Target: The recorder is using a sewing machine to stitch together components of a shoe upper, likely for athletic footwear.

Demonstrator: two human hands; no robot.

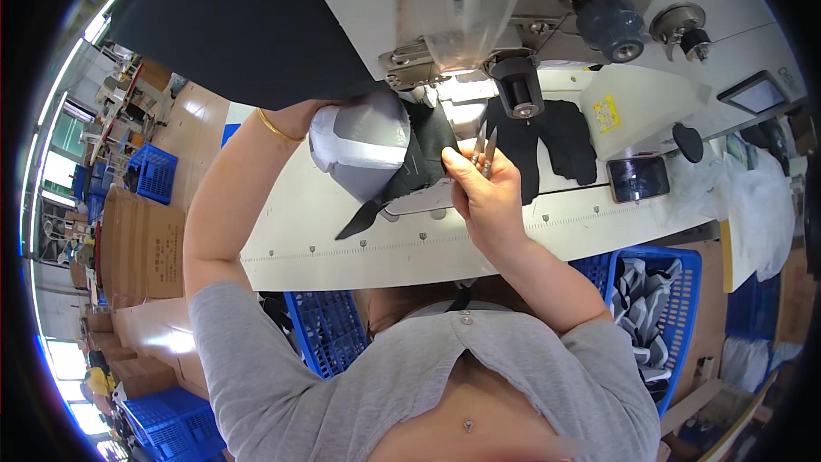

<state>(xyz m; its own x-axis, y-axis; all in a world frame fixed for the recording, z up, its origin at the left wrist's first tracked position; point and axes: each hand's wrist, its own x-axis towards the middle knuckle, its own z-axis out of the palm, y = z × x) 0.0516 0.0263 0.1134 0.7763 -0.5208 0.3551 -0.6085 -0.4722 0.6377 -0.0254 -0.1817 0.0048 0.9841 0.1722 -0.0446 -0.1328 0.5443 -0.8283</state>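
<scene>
A curved fabric piece (359, 141), white and grey with a black part on its right, is held up above the sewing machine's bed. My left hand (312, 113) reaches in at its upper left; its fingers are hidden behind the piece and a large black panel (231, 26). My right hand (489, 190) is closed round thread snips (481, 147), whose two pointed blades stick up past the fingers. Its thumb tip is at the right edge of the black part. Just above is the lit needle area of the sewing machine (462, 77).
Black cut pieces (560, 141) lie to the right on the white table (342, 265). Beyond them are a phone (638, 178) and clear plastic bags (757, 205). Blue baskets (693, 308) stand below the table's front edge. Cartons (141, 248) are at far left.
</scene>
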